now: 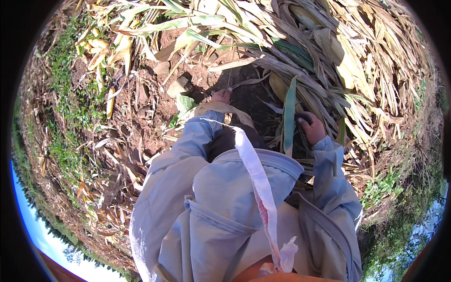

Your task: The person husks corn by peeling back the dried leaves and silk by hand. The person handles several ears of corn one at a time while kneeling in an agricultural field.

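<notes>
My left hand [222, 96] is low over the shaded soil, its fingers pinched on a thin dry strand [230, 75] that runs away from me. My right hand [313, 129] is closed around the dark handle of what looks like a sickle [274, 107]. Its narrow grey blade points left toward the ground between my hands. A long green-and-tan maize leaf [289, 114] stands in front of the tool and hides part of it. Dry maize stalks [299, 75] lie heaped just beyond my right hand. A curled dry leaf [230, 110] crosses near my left wrist.
Husked yellow maize cobs [97, 49] lie in a pile at the far left, with a single cob [110, 103] nearer. Stones [178, 87] sit beside my left hand. Green weeds [67, 105] grow along the left. A white cloth strip [259, 179] hangs before my jacket.
</notes>
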### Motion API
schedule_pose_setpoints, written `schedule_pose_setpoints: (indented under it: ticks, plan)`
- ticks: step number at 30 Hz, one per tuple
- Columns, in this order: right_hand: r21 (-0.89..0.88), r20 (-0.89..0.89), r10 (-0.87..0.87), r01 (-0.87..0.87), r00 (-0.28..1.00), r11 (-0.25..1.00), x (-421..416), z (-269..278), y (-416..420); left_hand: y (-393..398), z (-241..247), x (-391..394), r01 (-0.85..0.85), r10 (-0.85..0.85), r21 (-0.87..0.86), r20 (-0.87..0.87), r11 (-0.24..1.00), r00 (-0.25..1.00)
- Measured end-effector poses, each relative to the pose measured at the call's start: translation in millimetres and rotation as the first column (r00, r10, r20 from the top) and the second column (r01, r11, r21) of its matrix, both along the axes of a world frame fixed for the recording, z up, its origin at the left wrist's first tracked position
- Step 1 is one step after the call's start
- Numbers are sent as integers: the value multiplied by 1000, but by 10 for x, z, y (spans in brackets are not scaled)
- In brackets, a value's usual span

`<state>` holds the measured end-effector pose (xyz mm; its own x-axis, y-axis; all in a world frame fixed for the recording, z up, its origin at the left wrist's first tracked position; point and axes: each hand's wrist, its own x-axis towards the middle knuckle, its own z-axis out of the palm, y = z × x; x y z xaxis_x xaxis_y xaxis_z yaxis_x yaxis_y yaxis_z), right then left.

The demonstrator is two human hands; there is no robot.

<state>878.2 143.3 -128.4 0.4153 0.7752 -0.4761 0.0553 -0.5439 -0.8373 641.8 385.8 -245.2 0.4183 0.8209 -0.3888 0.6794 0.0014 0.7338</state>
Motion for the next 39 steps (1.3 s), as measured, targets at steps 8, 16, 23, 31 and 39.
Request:
schedule_pose_setpoints:
  ticks: [8, 16, 23, 31, 39]
  plan:
    - [-9, 529, -15, 23, 848, 1000, 585, -214, 216, -134, -1053, -592, -181, 181, -3, 86, 983, 980]
    - [-469, 499, 381, -127, 778, 874, 819, -599, -3, -191, -467, -556, -88, 90, 463, 18, 882, 996]
    - [-478, 414, 457, -240, 787, 845, 287, -689, -168, 68, 842, 188, 245, -420, 566, 201, 787, 885]
    - [-386, -291, 222, -327, 931, 862, -590, -701, -86, -326, 1575, 1333, 769, -869, 404, 211, 495, 448]
    - [229, 98, 587, -592, 804, 773, -833, -1293, -326, -501, 1011, 1335, 986, -970, -156, -243, 56, 17]
